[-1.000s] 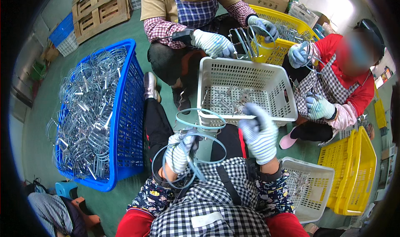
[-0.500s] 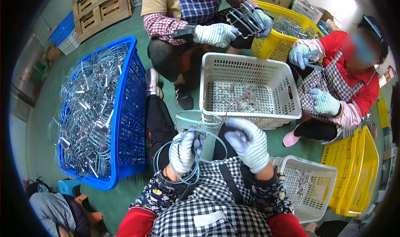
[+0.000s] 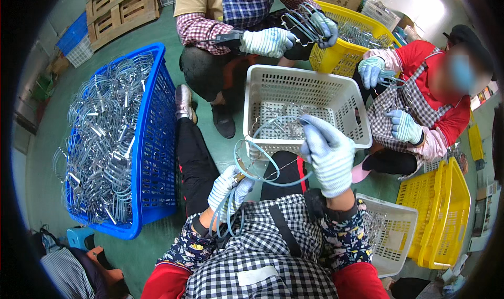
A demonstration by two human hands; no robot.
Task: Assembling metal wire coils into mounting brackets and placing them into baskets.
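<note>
Both my hands wear white gloves with blue stripes. Low in front of me, my left hand [image 3: 226, 191] is closed around several blue-grey cable loops [image 3: 290, 184] and a small metal piece; some coils hang below its fingers. Farther forward and to the right, my right hand [image 3: 333, 157] has its thumb and fingers pressed together on the upper stretch of a loop, which spans the gap between my hands. A thin chain or wire [image 3: 284, 165] also shows near the loops. Just beyond them stands a white perforated basket [image 3: 344, 133] with small metal parts inside.
At left is a blue basket [image 3: 160, 162] heaped with cable loops and metal tubes. A second white basket [image 3: 401, 241] and stacked yellow baskets [image 3: 446, 215] stand at right. One co-worker [image 3: 244, 7] sits opposite with cable loops, another [image 3: 409, 99] at right. A yellow basket [image 3: 331, 60] stands behind.
My right hand has moved forward and right, drawing a loop out wide over the white basket. My left hand has tilted, and its coils hang lower and closer together.
</note>
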